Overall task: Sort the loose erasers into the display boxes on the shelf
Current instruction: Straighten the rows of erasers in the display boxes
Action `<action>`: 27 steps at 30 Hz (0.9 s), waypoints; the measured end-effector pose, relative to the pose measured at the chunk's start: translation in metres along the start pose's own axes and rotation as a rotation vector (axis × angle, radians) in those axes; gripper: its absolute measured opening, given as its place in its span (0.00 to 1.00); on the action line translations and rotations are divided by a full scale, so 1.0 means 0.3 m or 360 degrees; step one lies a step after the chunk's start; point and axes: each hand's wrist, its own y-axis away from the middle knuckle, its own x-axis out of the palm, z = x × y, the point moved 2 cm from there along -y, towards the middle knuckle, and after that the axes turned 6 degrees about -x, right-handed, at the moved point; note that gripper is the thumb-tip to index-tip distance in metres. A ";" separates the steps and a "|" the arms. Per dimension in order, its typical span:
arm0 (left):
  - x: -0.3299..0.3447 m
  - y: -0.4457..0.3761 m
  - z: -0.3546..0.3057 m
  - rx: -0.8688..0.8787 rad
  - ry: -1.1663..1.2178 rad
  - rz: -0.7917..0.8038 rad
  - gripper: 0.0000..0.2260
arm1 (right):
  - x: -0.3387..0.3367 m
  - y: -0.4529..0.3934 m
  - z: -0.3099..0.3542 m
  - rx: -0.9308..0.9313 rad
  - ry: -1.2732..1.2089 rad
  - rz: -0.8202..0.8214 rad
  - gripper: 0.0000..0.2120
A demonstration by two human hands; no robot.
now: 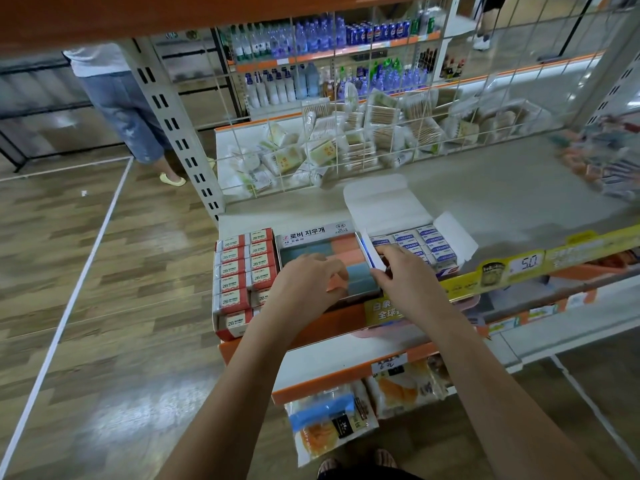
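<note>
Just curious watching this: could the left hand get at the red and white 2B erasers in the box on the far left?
Probably yes. The left hand rests over the middle box, right beside the red 2B erasers, whose box is open-topped with nothing covering it.

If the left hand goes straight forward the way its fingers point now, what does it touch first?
Probably the orange and blue erasers in the middle display box, since the left hand already lies over them; depth is hard to judge.

Three display boxes side by side at shelf [485,188] front edge. Left box [242,271]: red-white 2B erasers, full. Middle box [322,258]: blue and orange erasers; right box [415,240], lid open: blue-white erasers.
</note>
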 end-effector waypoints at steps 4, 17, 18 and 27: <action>0.000 0.003 0.010 -0.0001 0.0041 0.0051 0.10 | 0.003 -0.003 0.000 0.0003 0.0001 -0.0011 0.15; -0.005 0.002 0.020 0.0008 0.0209 0.0034 0.10 | -0.002 -0.001 0.006 -0.0022 0.0028 0.0009 0.15; -0.005 0.004 0.021 0.0014 0.0234 0.0024 0.10 | -0.002 -0.001 0.006 -0.0021 0.0029 0.0012 0.15; -0.004 0.008 0.022 0.0067 0.0364 0.0024 0.08 | -0.001 -0.003 0.005 -0.0029 0.0018 0.0013 0.15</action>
